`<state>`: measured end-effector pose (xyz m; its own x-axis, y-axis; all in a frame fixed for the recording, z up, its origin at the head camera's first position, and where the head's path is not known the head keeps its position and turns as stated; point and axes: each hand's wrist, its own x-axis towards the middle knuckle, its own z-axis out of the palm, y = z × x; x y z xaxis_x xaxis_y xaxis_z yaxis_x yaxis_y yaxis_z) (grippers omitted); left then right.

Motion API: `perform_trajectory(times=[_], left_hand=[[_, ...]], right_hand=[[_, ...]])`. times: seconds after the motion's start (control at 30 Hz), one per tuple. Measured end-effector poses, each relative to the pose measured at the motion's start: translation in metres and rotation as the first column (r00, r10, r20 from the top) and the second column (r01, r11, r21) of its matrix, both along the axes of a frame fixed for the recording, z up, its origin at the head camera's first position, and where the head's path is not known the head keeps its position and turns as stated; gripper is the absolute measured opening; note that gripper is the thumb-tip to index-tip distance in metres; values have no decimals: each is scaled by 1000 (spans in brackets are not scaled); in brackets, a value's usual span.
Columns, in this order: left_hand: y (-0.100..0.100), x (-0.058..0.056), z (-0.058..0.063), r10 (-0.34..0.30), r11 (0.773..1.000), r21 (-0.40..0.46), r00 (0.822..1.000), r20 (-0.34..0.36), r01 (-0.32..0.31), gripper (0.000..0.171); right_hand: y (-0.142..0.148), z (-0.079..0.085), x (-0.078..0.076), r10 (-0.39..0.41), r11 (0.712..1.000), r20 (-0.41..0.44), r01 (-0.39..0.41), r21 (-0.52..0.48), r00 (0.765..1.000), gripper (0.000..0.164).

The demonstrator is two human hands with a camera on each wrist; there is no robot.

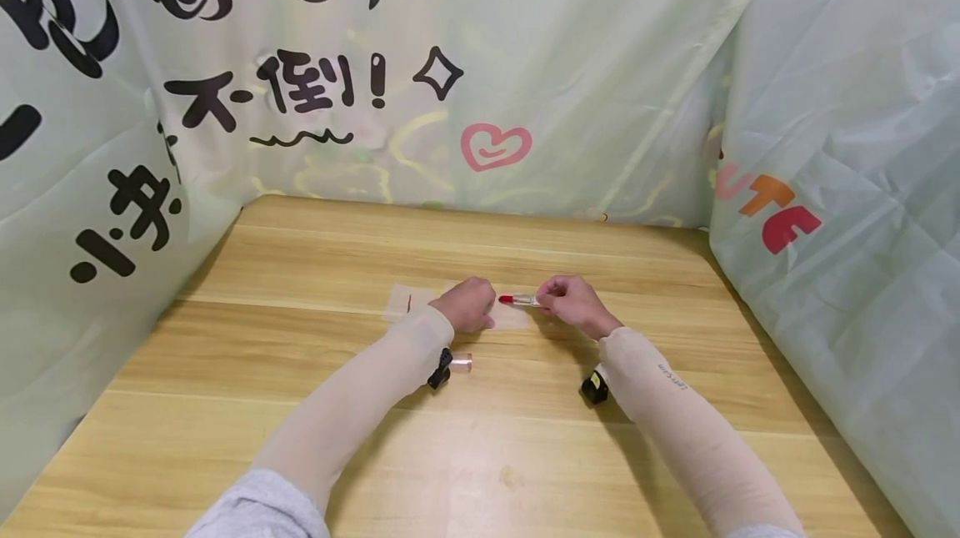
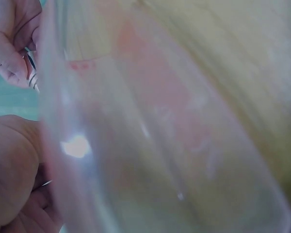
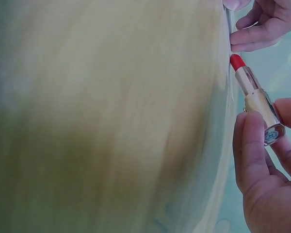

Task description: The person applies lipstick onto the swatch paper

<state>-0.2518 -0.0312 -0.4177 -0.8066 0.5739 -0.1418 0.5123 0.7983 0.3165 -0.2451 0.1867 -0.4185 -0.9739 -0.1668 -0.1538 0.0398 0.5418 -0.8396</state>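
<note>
A red lipstick (image 1: 517,300) in a clear and metallic tube is held by my right hand (image 1: 573,302). The thumb and fingers pinch the tube's base in the right wrist view, and the bullet (image 3: 237,61) points toward my left hand (image 1: 467,304). That left hand rests on a thin whitish sheet (image 1: 512,320), its fingers (image 3: 257,35) loosely extended. To its left, whitish paper (image 1: 397,304) bears a short dark red stroke (image 1: 409,303). Whether this is one sheet or two cannot be told. A pinkish clear cap (image 1: 462,363) lies beside the left wrist and looms blurred in the left wrist view.
A wooden table (image 1: 480,455) spreads beneath both arms. Printed cloth curtains (image 1: 600,87) enclose its back and sides. Small black devices (image 1: 595,389) are worn at the wrists, over pale sleeves.
</note>
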Motion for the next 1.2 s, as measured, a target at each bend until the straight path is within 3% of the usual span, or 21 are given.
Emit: perform_trajectory(times=[0.37,1.2], left_hand=[[0,0,1,0,1000,-2,1000,-13,0,27],[0,0,1,5,1000,-23,1000,-2,-5,26]], right_hand=[[3,0,2,13,1000,19,-12,-27,1000,12],[3,3,7,34,998,30,-35,45,999,10]])
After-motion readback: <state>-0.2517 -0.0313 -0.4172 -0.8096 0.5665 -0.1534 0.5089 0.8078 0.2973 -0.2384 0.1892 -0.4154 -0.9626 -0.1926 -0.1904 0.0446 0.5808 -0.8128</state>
